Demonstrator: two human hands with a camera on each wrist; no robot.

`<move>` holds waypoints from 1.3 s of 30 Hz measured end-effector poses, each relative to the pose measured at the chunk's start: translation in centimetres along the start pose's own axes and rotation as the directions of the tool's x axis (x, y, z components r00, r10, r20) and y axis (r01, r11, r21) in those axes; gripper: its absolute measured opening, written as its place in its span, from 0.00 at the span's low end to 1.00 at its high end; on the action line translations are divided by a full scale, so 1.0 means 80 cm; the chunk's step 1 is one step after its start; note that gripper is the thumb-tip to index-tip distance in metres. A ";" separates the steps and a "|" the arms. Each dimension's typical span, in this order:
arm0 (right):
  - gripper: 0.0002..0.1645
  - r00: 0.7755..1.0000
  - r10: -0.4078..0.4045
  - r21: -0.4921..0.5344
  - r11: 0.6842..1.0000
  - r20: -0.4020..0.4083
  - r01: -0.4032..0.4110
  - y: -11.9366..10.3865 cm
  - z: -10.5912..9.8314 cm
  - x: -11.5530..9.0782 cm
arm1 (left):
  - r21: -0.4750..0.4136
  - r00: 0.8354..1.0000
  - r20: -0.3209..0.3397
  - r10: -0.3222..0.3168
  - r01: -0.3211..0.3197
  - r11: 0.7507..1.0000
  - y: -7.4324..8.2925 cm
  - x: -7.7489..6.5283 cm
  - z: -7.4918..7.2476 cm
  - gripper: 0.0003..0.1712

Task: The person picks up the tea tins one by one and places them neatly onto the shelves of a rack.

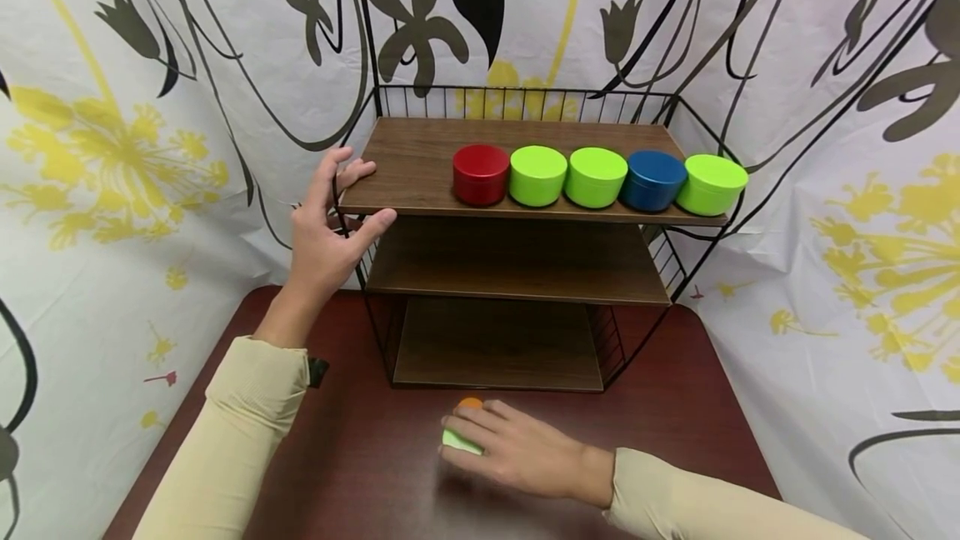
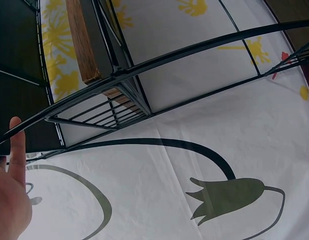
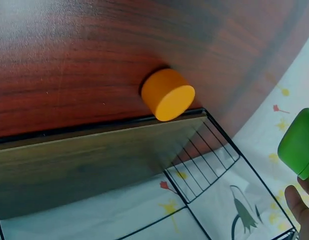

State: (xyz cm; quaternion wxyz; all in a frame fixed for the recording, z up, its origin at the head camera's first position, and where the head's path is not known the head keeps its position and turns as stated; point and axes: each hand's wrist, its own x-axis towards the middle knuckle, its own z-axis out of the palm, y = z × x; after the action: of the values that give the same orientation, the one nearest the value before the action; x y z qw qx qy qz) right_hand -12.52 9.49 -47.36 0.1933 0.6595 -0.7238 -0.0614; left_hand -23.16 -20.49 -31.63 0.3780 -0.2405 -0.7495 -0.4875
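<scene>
My right hand (image 1: pixel 521 450) grips a light green container (image 1: pixel 461 442) above the table in front of the rack; in the right wrist view the green container (image 3: pixel 298 142) stands apart from the tabletop. An orange round container (image 3: pixel 167 95) sits on the table near the rack's bottom edge, mostly covered by the hand in the head view. At the upper left corner of the three-tier rack (image 1: pixel 517 215), my left hand (image 1: pixel 324 240) has its fingers and thumb spread around the corner. One straight finger (image 2: pixel 17 155) lies against the black metal frame in the left wrist view.
Along the top shelf's front edge stand a red container (image 1: pixel 480 176), two lime green ones, a blue one (image 1: pixel 654 182) and another lime green one (image 1: pixel 711 185). The dark red table (image 1: pixel 360 473) bears the rack. A patterned cloth (image 1: pixel 135 273) hangs behind and at both sides.
</scene>
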 end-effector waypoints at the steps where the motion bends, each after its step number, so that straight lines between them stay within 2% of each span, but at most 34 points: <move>1: 0.36 1.000 -0.004 -0.006 1.000 -0.003 0.004 0.001 -0.003 0.001 | -0.001 1.000 0.001 0.001 -0.001 1.000 0.000 0.000 0.000 0.44; 10: 0.31 0.999 -0.024 -0.027 0.999 -0.033 0.023 0.013 -0.030 0.006 | 0.014 1.000 0.020 0.009 -0.009 1.000 0.000 -0.001 -0.002 0.43; 15: 0.36 0.999 -0.038 -0.012 0.999 -0.017 0.038 0.024 -0.046 0.011 | 0.012 1.000 0.024 0.009 -0.009 1.000 -0.002 -0.001 -0.001 0.44; 19: 0.40 0.998 -0.043 -0.021 0.999 -0.041 0.042 0.035 -0.057 0.016 | 0.011 1.000 0.022 0.009 -0.009 1.000 -0.002 -0.001 -0.001 0.43; 27: 0.31 0.994 -0.048 -0.024 0.999 -0.099 0.046 0.053 -0.074 0.021 | 0.013 1.000 0.028 0.011 -0.011 1.000 -0.002 -0.001 -0.001 0.43; 29: 0.32 0.994 -0.041 -0.017 0.999 -0.104 0.039 0.058 -0.079 0.023 | 0.014 1.000 0.028 0.012 -0.012 1.000 -0.002 -0.001 -0.001 0.43; 34: 0.44 0.994 -0.017 0.005 1.000 -0.107 0.018 0.071 -0.096 0.029 | 0.018 1.000 0.023 0.012 -0.012 1.000 0.000 0.000 -0.001 0.43; 39: 0.41 0.993 -0.020 -0.020 1.000 -0.118 0.017 0.084 -0.113 0.038 | 0.012 1.000 0.016 0.005 -0.005 1.000 0.000 -0.001 0.000 0.42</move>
State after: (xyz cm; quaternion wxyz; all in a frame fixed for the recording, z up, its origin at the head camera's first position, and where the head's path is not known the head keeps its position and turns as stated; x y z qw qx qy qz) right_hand -15.71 8.81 -36.11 0.2415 0.6668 -0.7044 -0.0312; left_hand -23.13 -20.49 -31.69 0.3748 -0.2438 -0.7547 -0.4801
